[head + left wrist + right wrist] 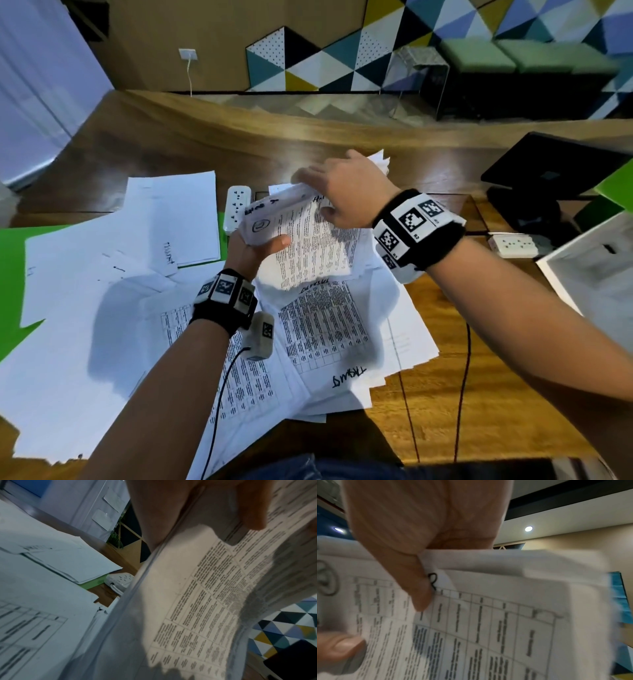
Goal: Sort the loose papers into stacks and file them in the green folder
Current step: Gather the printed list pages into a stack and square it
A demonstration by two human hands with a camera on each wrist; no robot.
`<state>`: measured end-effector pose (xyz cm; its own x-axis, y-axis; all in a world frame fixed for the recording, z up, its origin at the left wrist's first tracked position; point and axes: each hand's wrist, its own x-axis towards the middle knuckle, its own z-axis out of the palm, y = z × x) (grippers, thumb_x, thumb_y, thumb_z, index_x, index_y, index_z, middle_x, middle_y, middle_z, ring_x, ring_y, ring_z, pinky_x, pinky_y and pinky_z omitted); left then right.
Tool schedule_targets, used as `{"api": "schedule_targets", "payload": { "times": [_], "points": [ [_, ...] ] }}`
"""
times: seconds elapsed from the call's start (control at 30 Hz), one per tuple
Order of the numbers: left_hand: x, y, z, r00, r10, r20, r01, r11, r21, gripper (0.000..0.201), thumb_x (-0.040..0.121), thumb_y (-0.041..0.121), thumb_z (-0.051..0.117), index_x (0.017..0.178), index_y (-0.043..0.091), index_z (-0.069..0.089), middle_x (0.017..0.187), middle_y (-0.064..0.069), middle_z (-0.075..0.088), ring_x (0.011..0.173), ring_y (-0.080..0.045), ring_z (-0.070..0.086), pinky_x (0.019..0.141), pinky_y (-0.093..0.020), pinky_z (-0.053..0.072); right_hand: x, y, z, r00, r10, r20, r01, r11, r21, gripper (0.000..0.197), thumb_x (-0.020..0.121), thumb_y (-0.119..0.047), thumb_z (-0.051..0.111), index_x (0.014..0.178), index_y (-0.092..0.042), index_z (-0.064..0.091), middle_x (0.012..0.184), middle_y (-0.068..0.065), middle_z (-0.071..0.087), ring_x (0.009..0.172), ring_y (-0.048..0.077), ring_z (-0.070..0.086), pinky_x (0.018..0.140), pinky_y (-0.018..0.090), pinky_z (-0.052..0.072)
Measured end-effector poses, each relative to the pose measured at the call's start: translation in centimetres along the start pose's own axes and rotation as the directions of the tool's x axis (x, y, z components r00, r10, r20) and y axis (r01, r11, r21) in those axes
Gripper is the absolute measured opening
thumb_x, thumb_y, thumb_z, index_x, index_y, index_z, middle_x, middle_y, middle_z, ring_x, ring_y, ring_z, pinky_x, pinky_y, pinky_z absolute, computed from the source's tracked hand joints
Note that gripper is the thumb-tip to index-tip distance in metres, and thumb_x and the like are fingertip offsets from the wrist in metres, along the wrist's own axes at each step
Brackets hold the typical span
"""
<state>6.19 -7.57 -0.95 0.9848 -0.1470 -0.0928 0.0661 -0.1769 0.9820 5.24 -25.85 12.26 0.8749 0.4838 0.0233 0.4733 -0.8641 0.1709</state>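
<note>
I hold a bundle of printed sheets (308, 250) above the desk with both hands. My left hand (263, 245) grips its left edge, thumb on top and fingers hidden underneath. My right hand (313, 195) pinches the bundle's far edge, thumb (418, 588) on the printed side. In the left wrist view the bundle (197, 601) curves down from my thumb (254, 515). More loose papers (325, 339) lie spread under the bundle and to the left (85, 325). The green folder (13, 250) lies open at the left, mostly covered by a white stack (178, 212).
One white power strip (236, 205) lies behind the bundle and another (513, 245) at the right. A black monitor (548, 164) and a white box (599, 274) stand at the right. Black cables (462, 377) cross the wooden desk (462, 411).
</note>
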Motion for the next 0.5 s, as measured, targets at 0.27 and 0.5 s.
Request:
{"api": "schedule_targets", "payload": {
  "times": [0.27, 0.5],
  "points": [
    [-0.1, 0.7, 0.6, 0.993, 0.039, -0.114, -0.051, 0.993, -0.105, 0.034, 0.076, -0.004, 0.072, 0.093, 0.024, 0.064, 0.079, 0.02, 0.071, 0.082, -0.003, 0.068, 0.081, -0.029, 0.055, 1.0, -0.4, -0.5, 0.996, 0.073, -0.044, -0.07, 0.995, 0.064, 0.023, 0.095, -0.018, 0.046, 0.101, -0.026, 0.067, 0.086, -0.003, 0.07, 0.084, 0.019, 0.066, 0.07, 0.022, 0.04],
    [0.4, 1.0, 0.1, 0.988, -0.024, -0.153, -0.012, 0.973, -0.231, 0.024, 0.072, -0.001, 0.075, 0.092, 0.01, 0.072, 0.068, 0.019, 0.073, 0.073, -0.005, 0.07, 0.07, -0.025, 0.056, -0.4, 2.0, -0.6, 0.885, 0.412, -0.218, -0.332, 0.885, 0.325, 0.047, 0.083, -0.042, 0.064, 0.127, -0.03, 0.051, 0.125, -0.007, 0.06, 0.121, 0.015, 0.051, 0.108, 0.039, 0.027]
  ]
}}
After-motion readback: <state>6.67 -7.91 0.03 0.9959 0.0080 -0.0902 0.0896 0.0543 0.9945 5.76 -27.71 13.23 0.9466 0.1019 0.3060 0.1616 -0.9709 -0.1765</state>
